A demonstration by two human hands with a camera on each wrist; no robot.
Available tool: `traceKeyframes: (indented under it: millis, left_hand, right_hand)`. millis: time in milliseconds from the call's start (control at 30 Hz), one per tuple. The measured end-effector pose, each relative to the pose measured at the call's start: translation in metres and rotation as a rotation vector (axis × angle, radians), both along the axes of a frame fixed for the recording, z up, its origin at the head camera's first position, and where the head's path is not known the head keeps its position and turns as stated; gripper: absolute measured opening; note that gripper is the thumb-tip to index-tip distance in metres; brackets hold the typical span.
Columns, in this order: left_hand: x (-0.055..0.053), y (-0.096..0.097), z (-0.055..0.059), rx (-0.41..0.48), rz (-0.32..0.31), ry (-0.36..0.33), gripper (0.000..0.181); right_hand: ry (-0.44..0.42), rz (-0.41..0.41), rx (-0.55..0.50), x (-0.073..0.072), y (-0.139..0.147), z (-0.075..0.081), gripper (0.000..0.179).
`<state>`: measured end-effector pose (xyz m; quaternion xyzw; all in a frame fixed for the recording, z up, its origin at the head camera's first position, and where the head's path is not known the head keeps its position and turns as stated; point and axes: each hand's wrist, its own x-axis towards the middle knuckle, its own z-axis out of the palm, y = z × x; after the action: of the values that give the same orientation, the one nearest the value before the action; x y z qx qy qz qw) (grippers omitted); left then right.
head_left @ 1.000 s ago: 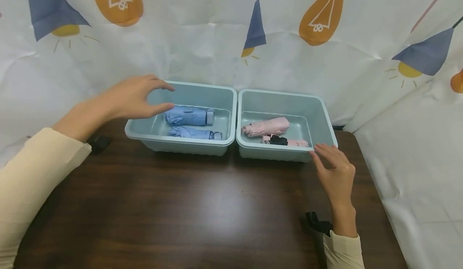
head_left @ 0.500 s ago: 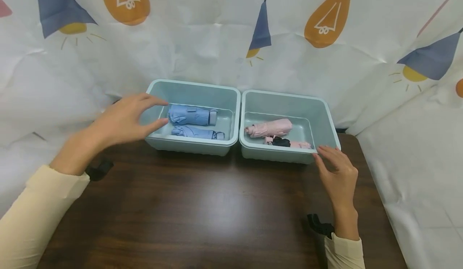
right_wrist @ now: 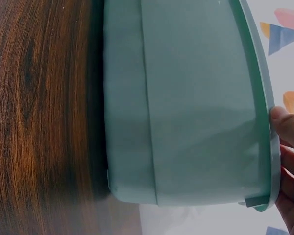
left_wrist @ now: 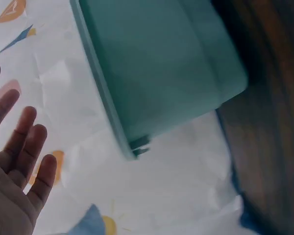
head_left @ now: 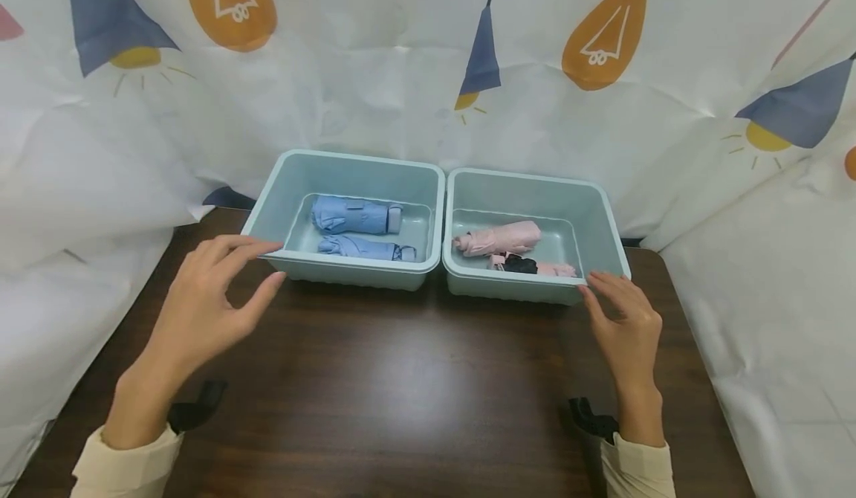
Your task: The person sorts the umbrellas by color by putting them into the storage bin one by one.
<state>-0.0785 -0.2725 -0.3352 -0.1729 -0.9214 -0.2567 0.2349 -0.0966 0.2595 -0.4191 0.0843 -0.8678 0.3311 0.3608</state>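
Two blue folded umbrellas [head_left: 357, 215] lie in the left light-blue plastic bin [head_left: 348, 268]. In the right bin [head_left: 515, 282] are two pink folded umbrellas [head_left: 498, 238], the nearer one with a black part [head_left: 520, 263]. My left hand [head_left: 200, 305] is at the left bin's front-left corner, thumb and fingers spread apart with nothing between them; the left wrist view shows its fingers [left_wrist: 24, 142] away from the rim. My right hand [head_left: 625, 327] pinches the right bin's rim near its front-right corner, thumb [right_wrist: 286, 125] outside and fingers inside.
The bins stand side by side at the back of a dark wooden table [head_left: 401, 379]. A white curtain [head_left: 374, 89] printed with lamps and bulbs hangs behind them and along both sides. Black wrist mounts [head_left: 197, 405] sit on both wrists.
My left hand has drawn back from above the left bin, down and toward the front-left, to its front corner. The right hand stays at the right bin's rim; the umbrellas lie still.
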Motion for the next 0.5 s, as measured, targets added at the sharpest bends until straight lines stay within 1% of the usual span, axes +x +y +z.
traceKeyframes:
  millis: [67,167,200,333,400,500]
  left_hand:
    - [0.008,0.0,-0.01,0.02,0.022,-0.011,0.045]
    - [0.014,-0.001,-0.023,0.027,0.046,-0.031,0.043]
    - [0.015,-0.001,-0.027,0.024,0.055,-0.036,0.042]
    - [0.016,0.001,-0.042,-0.011,0.079,-0.043,0.04]
    - [0.017,0.001,-0.048,-0.037,0.076,-0.039,0.039]
    - [0.017,0.002,-0.056,-0.062,0.055,-0.043,0.038]
  right_hand:
    - [-0.003,-0.001,-0.001,0.002,-0.001,-0.002,0.028]
    - [0.006,-0.002,-0.001,0.002,-0.001,-0.001,0.028]
    - [0.018,0.001,-0.005,0.002,-0.001,-0.001,0.029]
    - [0.011,0.015,0.013,0.0,0.002,0.004,0.029]
    - [-0.011,0.022,0.023,-0.001,0.003,0.006,0.029]
    - [-0.032,0.028,0.022,-0.001,0.003,0.007,0.033]
